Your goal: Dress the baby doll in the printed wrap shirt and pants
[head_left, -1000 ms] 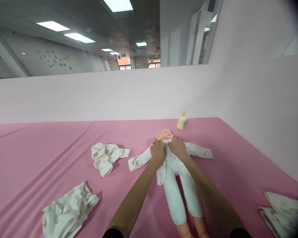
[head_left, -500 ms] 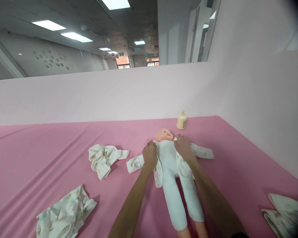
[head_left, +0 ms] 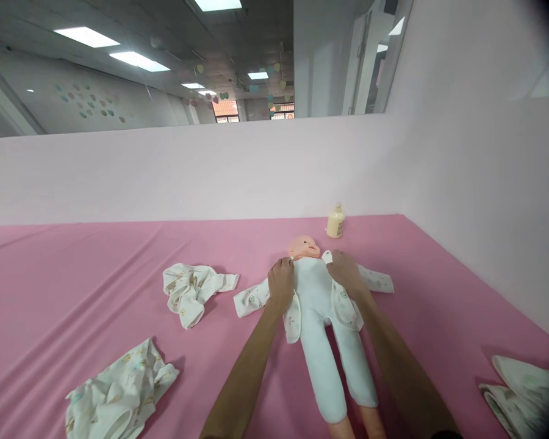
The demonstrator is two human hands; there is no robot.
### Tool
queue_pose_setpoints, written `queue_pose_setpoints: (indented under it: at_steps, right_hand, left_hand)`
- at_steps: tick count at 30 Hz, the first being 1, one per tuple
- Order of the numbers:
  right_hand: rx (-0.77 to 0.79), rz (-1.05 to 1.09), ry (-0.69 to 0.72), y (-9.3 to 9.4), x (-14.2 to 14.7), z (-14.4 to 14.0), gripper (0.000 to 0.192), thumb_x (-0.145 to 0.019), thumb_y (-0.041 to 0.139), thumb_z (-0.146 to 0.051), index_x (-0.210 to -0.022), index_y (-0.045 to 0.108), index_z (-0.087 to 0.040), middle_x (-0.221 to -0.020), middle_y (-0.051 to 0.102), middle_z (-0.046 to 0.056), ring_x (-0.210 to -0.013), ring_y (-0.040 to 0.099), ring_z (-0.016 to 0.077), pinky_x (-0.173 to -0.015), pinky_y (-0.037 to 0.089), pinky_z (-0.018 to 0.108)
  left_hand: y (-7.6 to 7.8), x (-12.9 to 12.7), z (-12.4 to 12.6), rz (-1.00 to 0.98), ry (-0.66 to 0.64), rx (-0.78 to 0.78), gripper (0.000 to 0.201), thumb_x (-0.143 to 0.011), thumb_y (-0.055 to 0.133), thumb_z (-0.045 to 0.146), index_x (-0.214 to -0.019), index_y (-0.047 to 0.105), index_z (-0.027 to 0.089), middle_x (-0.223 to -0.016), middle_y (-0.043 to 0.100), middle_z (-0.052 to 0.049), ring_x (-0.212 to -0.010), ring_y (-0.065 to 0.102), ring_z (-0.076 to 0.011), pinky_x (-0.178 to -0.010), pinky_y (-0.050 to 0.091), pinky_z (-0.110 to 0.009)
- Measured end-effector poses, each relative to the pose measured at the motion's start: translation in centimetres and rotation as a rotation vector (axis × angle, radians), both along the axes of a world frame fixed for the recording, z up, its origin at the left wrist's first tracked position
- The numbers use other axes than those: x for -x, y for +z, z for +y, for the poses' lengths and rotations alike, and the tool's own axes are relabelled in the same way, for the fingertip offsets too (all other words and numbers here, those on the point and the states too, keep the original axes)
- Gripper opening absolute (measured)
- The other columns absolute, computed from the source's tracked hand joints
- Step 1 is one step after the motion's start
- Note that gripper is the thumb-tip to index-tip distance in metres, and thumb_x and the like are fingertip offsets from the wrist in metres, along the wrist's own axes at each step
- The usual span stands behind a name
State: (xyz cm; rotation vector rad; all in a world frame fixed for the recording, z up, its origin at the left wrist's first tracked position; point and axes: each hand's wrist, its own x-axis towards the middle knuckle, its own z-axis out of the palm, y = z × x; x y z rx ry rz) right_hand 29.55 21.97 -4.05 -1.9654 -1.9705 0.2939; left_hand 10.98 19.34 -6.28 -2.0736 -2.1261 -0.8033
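Soft printed cotton jacket (head_left: 343, 299) on doll (head_left: 322, 317)

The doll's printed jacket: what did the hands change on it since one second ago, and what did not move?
The left hand and right hand drew apart, each pulling its front flap of the printed jacket outward, so the doll now shows its white bodysuit. Both hands still grip the flaps. The crumpled garments and the bottle stayed in place.

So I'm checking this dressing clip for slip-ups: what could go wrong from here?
Both hands, left hand and right hand, grip the open jacket at the doll's shoulders; a tug may drag the doll along the pink sheet. The bottle stands close behind the doll's head and could get knocked over.
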Motion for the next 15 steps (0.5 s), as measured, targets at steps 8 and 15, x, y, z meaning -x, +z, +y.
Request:
queue_pose_setpoints:
  at_steps: [8, 15]
  right_hand:
    - [-0.063, 0.142, 0.067, 0.9, 0.1, 0.3, 0.021, -0.092, 0.035, -0.018, -0.074, 0.046, -0.019, -0.080, 0.060, 0.004, -0.073, 0.052, 0.0164, -0.063, 0.031, 0.027]
    - [0.059, 0.810, 0.145, 0.2, 1.1, -0.1, 0.023, -0.083, 0.052, -0.034, -0.066, 0.050, -0.019, -0.055, 0.044, -0.002, -0.056, 0.039, 0.0133, -0.053, 0.029, 0.027]
  left_hand:
    - [0.1, -0.9, -0.3, -0.032, -0.059, 0.018, 0.032, -0.102, 0.034, 0.029, -0.096, 0.063, 0.016, -0.094, 0.068, -0.008, -0.086, 0.061, -0.0191, -0.071, 0.038, -0.028]
    - [0.3, -1.6, -0.5, -0.094, -0.224, -0.041, 0.030, -0.101, 0.037, 0.027, -0.086, 0.061, 0.017, -0.088, 0.065, -0.007, -0.089, 0.057, -0.0196, -0.076, 0.038, -0.031]
